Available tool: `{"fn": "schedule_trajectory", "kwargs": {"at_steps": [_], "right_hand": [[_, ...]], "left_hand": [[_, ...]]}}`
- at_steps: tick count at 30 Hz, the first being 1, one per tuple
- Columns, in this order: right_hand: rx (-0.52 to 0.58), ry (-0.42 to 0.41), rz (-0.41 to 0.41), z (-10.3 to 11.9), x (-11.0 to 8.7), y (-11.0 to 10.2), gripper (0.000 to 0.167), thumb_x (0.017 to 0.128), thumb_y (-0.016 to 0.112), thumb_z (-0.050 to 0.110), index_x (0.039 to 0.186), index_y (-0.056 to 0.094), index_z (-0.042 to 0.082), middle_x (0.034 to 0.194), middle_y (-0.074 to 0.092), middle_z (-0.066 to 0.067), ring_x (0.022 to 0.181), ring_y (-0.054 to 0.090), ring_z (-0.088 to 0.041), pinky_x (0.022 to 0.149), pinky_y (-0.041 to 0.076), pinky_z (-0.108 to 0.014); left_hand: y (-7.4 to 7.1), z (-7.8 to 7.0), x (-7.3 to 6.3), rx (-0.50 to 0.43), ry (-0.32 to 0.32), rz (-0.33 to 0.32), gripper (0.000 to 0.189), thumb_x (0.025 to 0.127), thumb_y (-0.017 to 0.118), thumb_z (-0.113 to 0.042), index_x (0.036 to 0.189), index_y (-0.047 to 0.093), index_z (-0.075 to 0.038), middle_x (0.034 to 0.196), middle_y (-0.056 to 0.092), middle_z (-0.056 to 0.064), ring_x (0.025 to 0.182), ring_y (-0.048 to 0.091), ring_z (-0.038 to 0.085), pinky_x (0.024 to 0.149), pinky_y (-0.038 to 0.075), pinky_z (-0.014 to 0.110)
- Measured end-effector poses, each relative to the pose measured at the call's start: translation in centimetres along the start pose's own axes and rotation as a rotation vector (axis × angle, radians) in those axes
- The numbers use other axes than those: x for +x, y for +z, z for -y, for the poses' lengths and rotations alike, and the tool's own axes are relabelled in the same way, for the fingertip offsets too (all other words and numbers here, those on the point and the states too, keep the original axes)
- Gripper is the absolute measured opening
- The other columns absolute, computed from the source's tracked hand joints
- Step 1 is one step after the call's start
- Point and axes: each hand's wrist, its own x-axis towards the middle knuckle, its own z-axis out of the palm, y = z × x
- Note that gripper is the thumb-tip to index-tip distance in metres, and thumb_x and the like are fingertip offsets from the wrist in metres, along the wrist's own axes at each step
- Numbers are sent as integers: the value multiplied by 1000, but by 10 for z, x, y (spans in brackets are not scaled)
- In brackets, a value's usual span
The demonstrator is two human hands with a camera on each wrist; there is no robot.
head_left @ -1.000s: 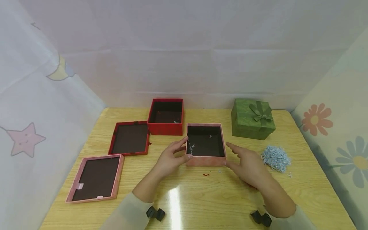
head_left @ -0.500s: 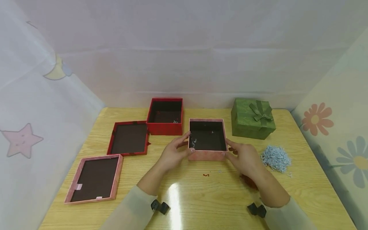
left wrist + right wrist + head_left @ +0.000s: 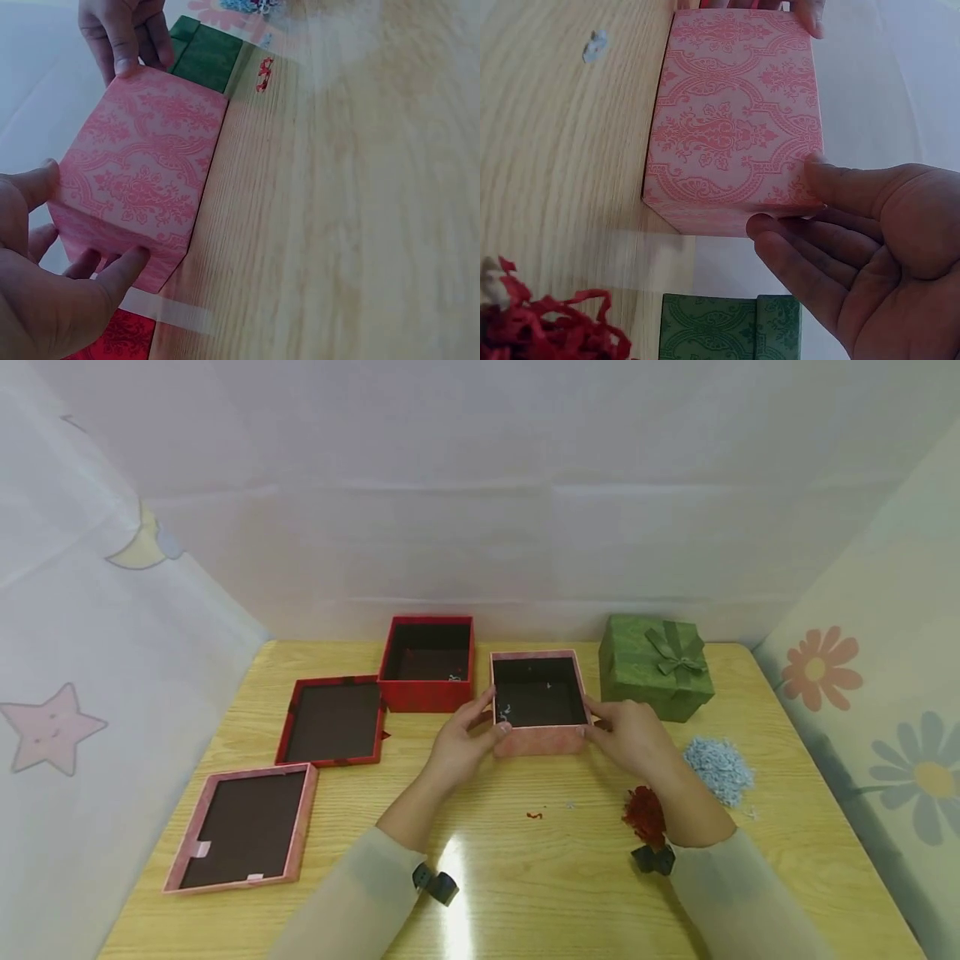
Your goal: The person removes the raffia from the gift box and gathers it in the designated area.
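Observation:
A pink patterned box (image 3: 542, 742), lidless with a dark inside, stands on the table in the head view. A few pale paper shreds lie in it. At its left side my left hand (image 3: 463, 745) grips the box, thumb at the near left corner and fingers along the side wall. My right hand (image 3: 634, 737) holds the opposite side, its thumb at the near right corner. In the left wrist view the left fingers (image 3: 124, 274) touch the end wall. The right wrist view has the right thumb (image 3: 840, 184) on the patterned face.
Behind left stands an open red box (image 3: 426, 695); its red lid (image 3: 333, 722) and a pink lid (image 3: 240, 827) lie left. A green box with bow (image 3: 652, 668) stands back right. Blue shreds (image 3: 718, 770) and red shreds (image 3: 645, 814) are piled at right.
The pink box has moved away from me toward the back, with both hands following it. My right hand has closed onto its side. The red shreds have come into view beside the right forearm.

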Motion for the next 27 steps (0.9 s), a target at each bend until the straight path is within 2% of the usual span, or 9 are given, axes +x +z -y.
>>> {"fn": "schedule_trajectory", "kwargs": {"at_steps": [7,11,12,17,23,27], "right_hand": [[-17,-30,-7,-4,18,-2,51,100,72,19,146,57,5,118,73,-21,94,76,-29,65,58,-40],[-23,-20,-6,-6,27,-5,51,99,72,23,145,58,5,123,71,-21,97,76,-30,75,61,-46],[-26,-17,-8,-6,29,-5,51,99,72,23,145,58,5,124,71,-21,98,75,-30,78,62,-47],[-9,20,6,-5,40,-6,52,101,71,26,147,56,7,128,69,-20,103,74,-32,77,60,-45],[6,49,35,-5,50,-8,56,102,69,29,150,52,7,134,65,-20,109,71,-34,77,56,-42],[-8,42,20,-8,57,-8,54,102,68,27,151,52,8,132,67,-19,98,73,-33,70,52,-38]], "left_hand": [[6,2,13,-137,-5,-52,64,98,76,-20,155,50,-34,159,45,5,142,49,35,100,57,42],[16,7,19,-165,32,-128,60,98,75,-22,153,53,-28,158,49,7,142,50,31,103,55,39],[18,8,20,-154,43,-155,59,98,75,-24,153,54,-27,157,50,5,142,50,28,106,53,38],[28,8,26,-80,64,-258,56,101,71,-31,154,53,-25,155,52,3,141,50,21,114,44,38],[30,9,36,-37,40,-308,54,103,67,-35,154,52,-30,153,54,3,140,51,19,115,43,37],[33,6,43,-21,31,-330,53,104,66,-36,154,52,-30,152,55,4,138,54,19,115,44,38]]}}
